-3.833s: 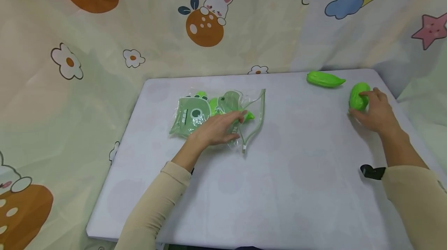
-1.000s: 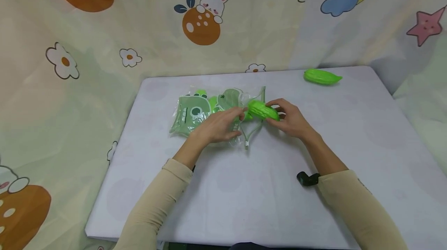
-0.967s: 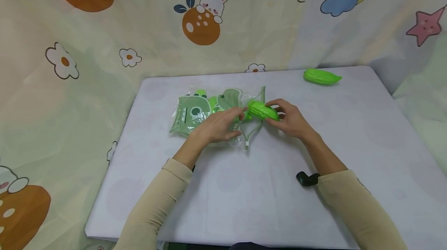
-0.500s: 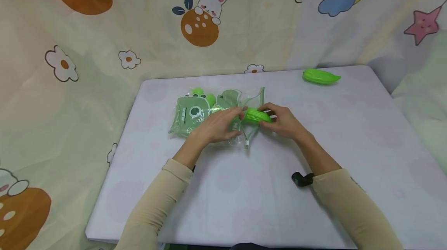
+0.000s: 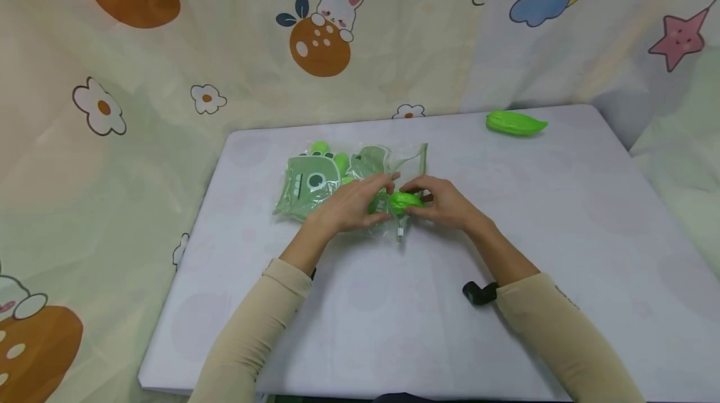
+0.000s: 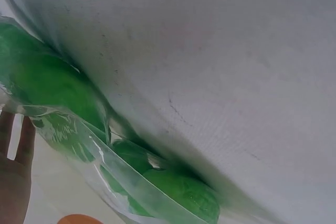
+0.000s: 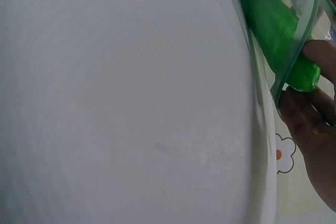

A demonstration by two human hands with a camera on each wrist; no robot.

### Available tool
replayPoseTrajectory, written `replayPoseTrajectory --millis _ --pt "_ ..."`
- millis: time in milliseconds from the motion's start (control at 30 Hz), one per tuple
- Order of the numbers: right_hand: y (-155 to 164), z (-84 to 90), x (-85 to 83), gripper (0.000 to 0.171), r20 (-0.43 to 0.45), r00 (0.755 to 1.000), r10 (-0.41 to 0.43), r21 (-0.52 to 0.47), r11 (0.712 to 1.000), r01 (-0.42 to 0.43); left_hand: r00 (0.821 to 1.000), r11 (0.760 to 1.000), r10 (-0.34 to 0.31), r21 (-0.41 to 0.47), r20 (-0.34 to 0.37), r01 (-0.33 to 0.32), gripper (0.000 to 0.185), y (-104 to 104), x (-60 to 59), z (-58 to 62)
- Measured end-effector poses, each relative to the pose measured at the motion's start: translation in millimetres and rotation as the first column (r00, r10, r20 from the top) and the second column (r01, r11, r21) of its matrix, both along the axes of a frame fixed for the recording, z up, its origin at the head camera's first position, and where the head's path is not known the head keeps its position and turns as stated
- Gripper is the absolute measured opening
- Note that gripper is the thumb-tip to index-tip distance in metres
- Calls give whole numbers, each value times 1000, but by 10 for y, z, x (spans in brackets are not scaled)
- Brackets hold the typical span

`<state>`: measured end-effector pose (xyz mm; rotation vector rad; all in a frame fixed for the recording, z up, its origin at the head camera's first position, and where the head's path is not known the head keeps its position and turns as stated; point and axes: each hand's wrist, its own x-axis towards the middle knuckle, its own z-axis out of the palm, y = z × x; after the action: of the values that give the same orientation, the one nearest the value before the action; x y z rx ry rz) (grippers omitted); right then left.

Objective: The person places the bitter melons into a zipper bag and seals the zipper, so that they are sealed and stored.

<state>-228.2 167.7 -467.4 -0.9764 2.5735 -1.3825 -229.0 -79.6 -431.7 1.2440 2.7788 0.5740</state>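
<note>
Left hand: your left hand (image 5: 351, 206) lies on the clear plastic bag (image 5: 337, 181), fingers curled over its open edge near the zip. They look to be pinching the film there, with the thumb side close to the green toy.
Right hand: your right hand (image 5: 441, 203) grips the green toy (image 5: 396, 202) at its outer end, fingers bent around it. In the right wrist view the fingers (image 7: 307, 116) sit just beside the bag's rim, touching the toy (image 7: 273, 30) where it sticks out.
Green toy: it lies between your two hands at the mouth of the bag, partly under the clear film and partly outside. How far in it sits, you cannot tell from the head view.
Bag: it lies flat on the table (image 5: 506, 253), left of centre and towards the far side. It has a green cartoon print, and other green pieces show through the film in the left wrist view (image 6: 173, 187). Its mouth faces right, towards your right hand.
Second toy: another green pod-shaped piece (image 5: 514, 123) lies alone near the far right corner of the table, well apart from both hands.
Wrists: a black strap (image 5: 478, 292) shows at your right cuff.
Backdrop: a cloth (image 5: 320, 28) printed with rabbits, flowers, a moon and a star hangs behind the table.
</note>
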Motion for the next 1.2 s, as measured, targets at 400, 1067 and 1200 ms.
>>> replayPoseTrajectory --millis 400,1067,1200 --pt "-66 233 115 32 24 1000 5 -47 999 -4 1000 1000 0 -7 -14 -1 49 2 -5 -26" --pt "-128 333 46 16 179 983 48 -29 999 -43 1000 1000 7 25 12 -7 50 -73 -24 -65" --pt "-16 392 -8 17 156 988 2 -25 1000 2 1000 1000 0 28 24 0 50 -83 -22 -80"
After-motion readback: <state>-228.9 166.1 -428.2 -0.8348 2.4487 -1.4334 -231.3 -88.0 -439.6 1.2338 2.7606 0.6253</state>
